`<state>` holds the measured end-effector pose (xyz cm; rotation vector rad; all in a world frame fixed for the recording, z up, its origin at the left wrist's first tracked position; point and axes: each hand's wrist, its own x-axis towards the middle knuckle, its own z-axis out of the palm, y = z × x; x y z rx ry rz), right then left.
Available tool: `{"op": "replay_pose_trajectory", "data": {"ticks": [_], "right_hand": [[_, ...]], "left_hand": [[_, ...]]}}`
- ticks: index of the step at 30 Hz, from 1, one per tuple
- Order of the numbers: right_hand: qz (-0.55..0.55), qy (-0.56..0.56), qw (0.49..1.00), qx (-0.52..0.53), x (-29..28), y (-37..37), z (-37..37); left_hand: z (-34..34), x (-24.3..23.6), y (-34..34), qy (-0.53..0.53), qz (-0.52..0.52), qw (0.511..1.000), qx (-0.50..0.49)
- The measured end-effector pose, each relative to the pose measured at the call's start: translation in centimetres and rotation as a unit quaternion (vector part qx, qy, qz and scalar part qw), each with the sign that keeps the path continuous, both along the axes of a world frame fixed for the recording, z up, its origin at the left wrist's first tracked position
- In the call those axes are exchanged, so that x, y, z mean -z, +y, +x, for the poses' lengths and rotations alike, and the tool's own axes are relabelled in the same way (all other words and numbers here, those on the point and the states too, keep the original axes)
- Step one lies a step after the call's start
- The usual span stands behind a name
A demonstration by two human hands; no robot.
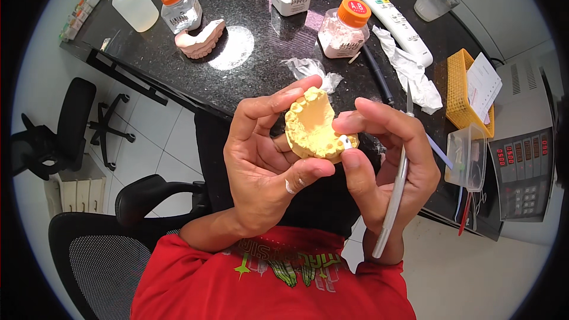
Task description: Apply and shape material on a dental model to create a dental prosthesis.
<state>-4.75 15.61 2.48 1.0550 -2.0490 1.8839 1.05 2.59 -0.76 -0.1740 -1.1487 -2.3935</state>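
1. Head view, hands: left hand point(267, 160) was cupped around the yellow dental cast point(311, 127), index finger curled over the far rim and thumb pressed under the near edge, so it was clamped on the cast. Right hand point(385, 160) had thumb and forefinger pinched together on a small white tooth crown point(344, 140) at the cast's near-right edge, with a slim white instrument point(394, 192) tucked along the palm under the other fingers.
2. Head view, thing's place: cast was held up in the air in front of the red shirt point(272, 284), between both hands, near side of the black counter point(261, 77), not resting on it.
3. Head view, progress, judged: crown appeared to touch the cast's ridge; whether it was fully seated I could not tell. The other tooth stumps on the cast showed bare yellow, so most looked undone.
4. Head view, surroundings: far left lay a pink cast point(201, 38) beside a squeeze bottle point(133, 0); three orange-capped powder jars point(344, 26) stood farther back; crumpled tissue point(415, 74) and a white remote point(391, 18) lay to the right, near a yellow basket point(459, 89).
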Motion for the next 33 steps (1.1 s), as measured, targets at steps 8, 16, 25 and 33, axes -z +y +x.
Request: {"op": "replay_pose_trajectory", "data": {"ticks": [8, 16, 25, 33], "right_hand": [[-0.096, -0.004, 0.993, 0.066, -0.6, 2.0, 0.0], [-0.037, 0.023, 0.997, 0.068, -0.3, 1.9, -0.2], [0.059, 0.092, 0.994, -0.019, -0.2, 1.3, -0.7], [0.048, 0.105, 0.992, -0.042, -0.3, 0.8, -0.7]], "left_hand": [[-0.3, -0.1, 0.0, -0.029, 0.015, 0.999, -0.005], [-0.4, -0.1, -0.1, -0.053, -0.004, 0.999, 0.000], [0.2, -0.3, 0.0, -0.059, 0.007, 0.998, 0.025], [0.3, 0.0, -0.3, -0.046, -0.005, 0.999, 0.028]]}}
